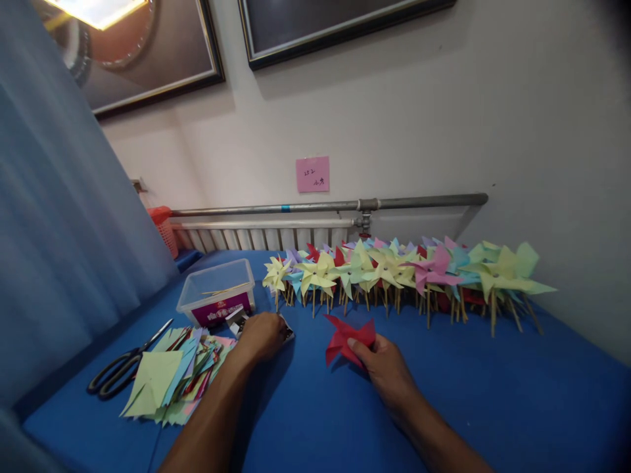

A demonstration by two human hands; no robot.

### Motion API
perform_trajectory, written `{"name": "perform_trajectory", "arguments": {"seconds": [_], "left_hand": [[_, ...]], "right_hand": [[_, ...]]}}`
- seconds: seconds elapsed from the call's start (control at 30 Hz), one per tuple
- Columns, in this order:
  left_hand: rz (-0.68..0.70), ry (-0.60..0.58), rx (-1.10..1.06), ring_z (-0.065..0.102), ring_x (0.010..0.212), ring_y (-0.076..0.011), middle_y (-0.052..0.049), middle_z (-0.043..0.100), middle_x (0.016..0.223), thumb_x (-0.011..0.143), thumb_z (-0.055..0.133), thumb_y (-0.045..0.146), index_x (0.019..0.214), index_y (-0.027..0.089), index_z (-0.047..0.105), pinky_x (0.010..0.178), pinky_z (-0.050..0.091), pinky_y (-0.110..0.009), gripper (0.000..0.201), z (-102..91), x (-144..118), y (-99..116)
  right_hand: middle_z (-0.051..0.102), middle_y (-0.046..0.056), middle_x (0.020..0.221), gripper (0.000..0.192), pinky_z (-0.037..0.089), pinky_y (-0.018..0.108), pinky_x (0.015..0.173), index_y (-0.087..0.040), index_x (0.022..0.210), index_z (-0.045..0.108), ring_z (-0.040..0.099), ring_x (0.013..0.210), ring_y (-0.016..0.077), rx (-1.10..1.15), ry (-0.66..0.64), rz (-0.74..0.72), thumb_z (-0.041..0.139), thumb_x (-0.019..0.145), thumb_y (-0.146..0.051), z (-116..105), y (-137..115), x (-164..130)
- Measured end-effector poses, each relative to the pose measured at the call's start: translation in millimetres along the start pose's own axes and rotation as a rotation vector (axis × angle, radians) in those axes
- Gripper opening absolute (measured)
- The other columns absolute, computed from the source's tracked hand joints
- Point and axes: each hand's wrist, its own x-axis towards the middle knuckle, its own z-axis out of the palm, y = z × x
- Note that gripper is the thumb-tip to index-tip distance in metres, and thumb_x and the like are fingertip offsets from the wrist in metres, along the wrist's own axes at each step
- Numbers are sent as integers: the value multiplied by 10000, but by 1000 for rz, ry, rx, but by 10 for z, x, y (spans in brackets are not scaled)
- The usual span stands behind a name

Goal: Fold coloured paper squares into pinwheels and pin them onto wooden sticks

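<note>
Red paper pinwheel (pixel 349 339) pinched in right hand (pixel 382 368), mid-tabletop (pixel 493 394); left hand (pixel 261 336) curled over a small box (pixel 236 320), grip unclear. Behind, along the far edge: one row of stick-mounted pinwheels (pixel 394 269), too many to count. Toward the left edge: one clear tub (pixel 215 289), one paper stack (pixel 172 374), one pair of scissors (pixel 125 364).

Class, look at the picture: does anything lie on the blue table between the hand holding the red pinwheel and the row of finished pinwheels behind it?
Nothing visible: only bare blue table separates the right hand, red pinwheel and row of pinwheels.

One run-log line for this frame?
left hand: on small box | right hand: holds red pinwheel | scissors idle
</note>
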Motion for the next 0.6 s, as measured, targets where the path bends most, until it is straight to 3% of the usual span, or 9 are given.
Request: {"name": "perform_trajectory", "arguments": {"seconds": [0.23,0.6], "left_hand": [[38,16,45,726,968,-311,-186,761,1013,948,437,263,919,161,747,799,507,-359,328,23,8,-33],[6,92,-39,699,987,-293,-181,740,1047,1015,334,290,1027,146,642,783,473,-343,340,33,14,-81]], "right_hand": [[713,35,672,258,450,300,579,-181,746,708,599,597,186,9,-4,4,722,696,-434,1,-35,-17],[719,35,695,295,455,298,586,-169,802,718,608,609,188,-30,9,1,709,717,-451,-10,5,-10]]}}
